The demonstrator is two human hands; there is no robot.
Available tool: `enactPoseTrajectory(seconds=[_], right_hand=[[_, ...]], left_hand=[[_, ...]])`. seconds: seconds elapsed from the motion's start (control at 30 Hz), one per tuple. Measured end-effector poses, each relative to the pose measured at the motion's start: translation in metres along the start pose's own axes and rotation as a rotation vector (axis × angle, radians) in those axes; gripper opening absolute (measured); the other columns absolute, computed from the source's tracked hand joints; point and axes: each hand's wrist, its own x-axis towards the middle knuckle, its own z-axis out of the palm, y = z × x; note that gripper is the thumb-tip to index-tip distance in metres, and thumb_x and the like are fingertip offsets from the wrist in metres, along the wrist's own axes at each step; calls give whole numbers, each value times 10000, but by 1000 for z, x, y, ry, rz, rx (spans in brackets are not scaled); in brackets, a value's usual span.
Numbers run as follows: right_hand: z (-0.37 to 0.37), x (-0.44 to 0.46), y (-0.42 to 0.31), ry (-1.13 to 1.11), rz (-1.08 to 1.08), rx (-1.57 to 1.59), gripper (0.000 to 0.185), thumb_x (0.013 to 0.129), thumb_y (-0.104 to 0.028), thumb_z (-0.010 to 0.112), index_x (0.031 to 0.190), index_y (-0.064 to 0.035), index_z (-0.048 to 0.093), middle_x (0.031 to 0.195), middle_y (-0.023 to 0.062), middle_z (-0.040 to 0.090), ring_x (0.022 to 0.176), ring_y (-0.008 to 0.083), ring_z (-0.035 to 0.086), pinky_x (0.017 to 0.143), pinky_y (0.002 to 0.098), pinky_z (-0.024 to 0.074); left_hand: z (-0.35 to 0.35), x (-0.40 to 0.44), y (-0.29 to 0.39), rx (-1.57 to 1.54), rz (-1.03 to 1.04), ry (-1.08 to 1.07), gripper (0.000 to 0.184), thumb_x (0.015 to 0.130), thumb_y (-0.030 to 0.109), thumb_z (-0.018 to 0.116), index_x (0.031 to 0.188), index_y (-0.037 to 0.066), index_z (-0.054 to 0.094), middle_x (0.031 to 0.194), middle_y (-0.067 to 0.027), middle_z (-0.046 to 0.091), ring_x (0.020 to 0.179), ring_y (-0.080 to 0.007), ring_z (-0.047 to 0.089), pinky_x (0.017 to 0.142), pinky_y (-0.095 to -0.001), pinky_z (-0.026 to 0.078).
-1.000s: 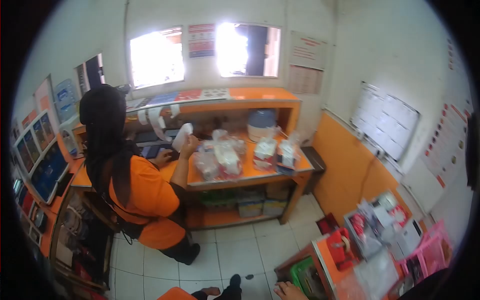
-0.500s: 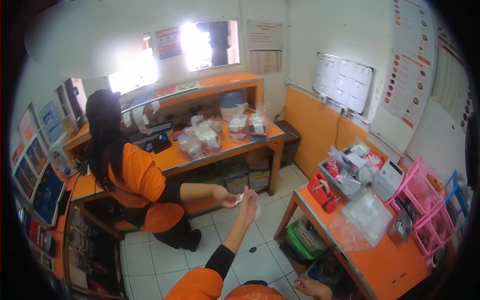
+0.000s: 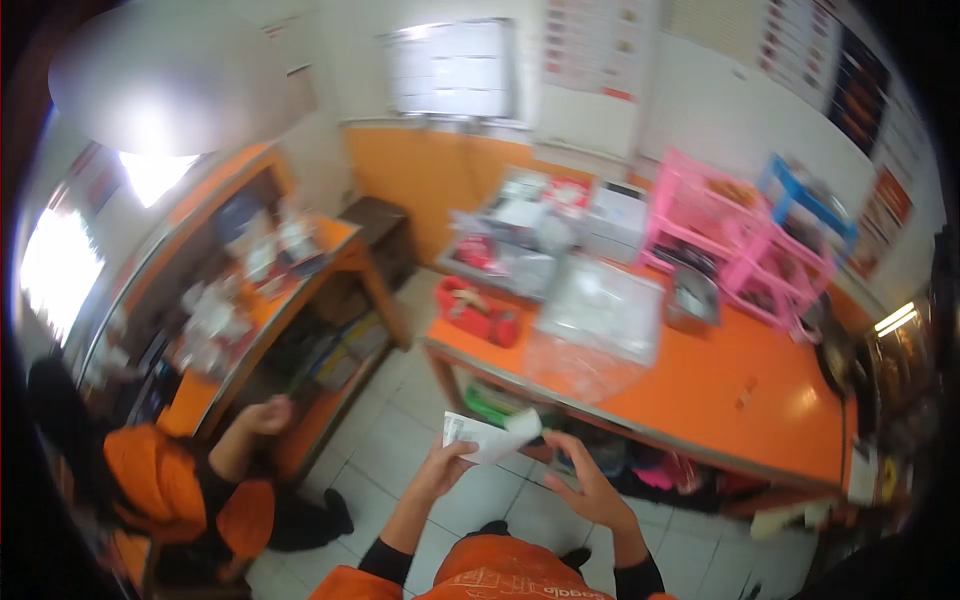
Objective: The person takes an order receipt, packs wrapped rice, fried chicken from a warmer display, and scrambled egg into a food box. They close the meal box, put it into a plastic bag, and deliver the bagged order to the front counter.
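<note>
A white paper receipt (image 3: 488, 438) with some print at its left end is held in front of my body, its right end curling up. My left hand (image 3: 442, 468) pinches it from below, thumb on top. Close to the curled end is my right hand (image 3: 592, 492), fingers apart and nothing in it; whether a fingertip touches the paper I cannot tell. Beyond both hands stands the orange table (image 3: 720, 400).
On the table are a red tape dispenser (image 3: 475, 312), clear plastic bags (image 3: 600, 310), a grey tray (image 3: 500, 275) of packets, a metal container (image 3: 692, 300) and pink racks (image 3: 700, 215). A co-worker (image 3: 160, 480) stands at left by a counter holding bagged items (image 3: 215, 325).
My view has swung right toward the table. The receipt, earlier between the co-worker's hand and my left hand, is now in my left hand alone. My right hand has risen beside it.
</note>
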Motion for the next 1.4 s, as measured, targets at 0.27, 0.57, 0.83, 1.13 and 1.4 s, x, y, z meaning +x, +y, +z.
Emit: enactPoseTrajectory(seconds=[0.27,0.57,0.83,1.13,1.4], right_hand=[[-127,-141,2,456,256,602,542,846,-127,692,1297,-13,414,1130,104,608,977,148,604,836,284,477],[-276,-422,-32,1103,173,542,294,894,-110,632,1149,29,588,1011,51,660,879,92,612,776,241,486],[-339,-575,-9,1566,221,121,244,930,-180,590,1077,12,620,846,33,657,672,63,595,580,203,468],[-484,-756,9,1709,388,216,230,938,-223,580,1018,-13,630,639,17,597,405,59,475,365,194,331],[-652,-913,75,1542,395,85,201,944,-182,555,1089,-45,585,800,34,641,613,70,573,468,200,403]], left_hand=[[280,58,-53,1128,116,-806,274,794,94,699,1015,40,545,892,-18,572,926,-111,575,763,-275,494],[582,-10,-290,583,18,-1313,306,813,-64,645,996,64,436,1039,-50,584,960,-145,593,774,-296,533],[754,-76,-438,705,183,-1769,230,793,-53,664,1009,22,642,1084,-57,614,1000,-154,584,820,-286,500],[956,-135,-638,483,314,-1917,286,782,-73,648,1051,25,658,1083,-63,610,986,-151,602,802,-272,512],[1183,-102,-786,579,1354,-1606,319,731,-60,617,1022,71,635,1058,-70,624,897,-261,626,643,-332,503]])
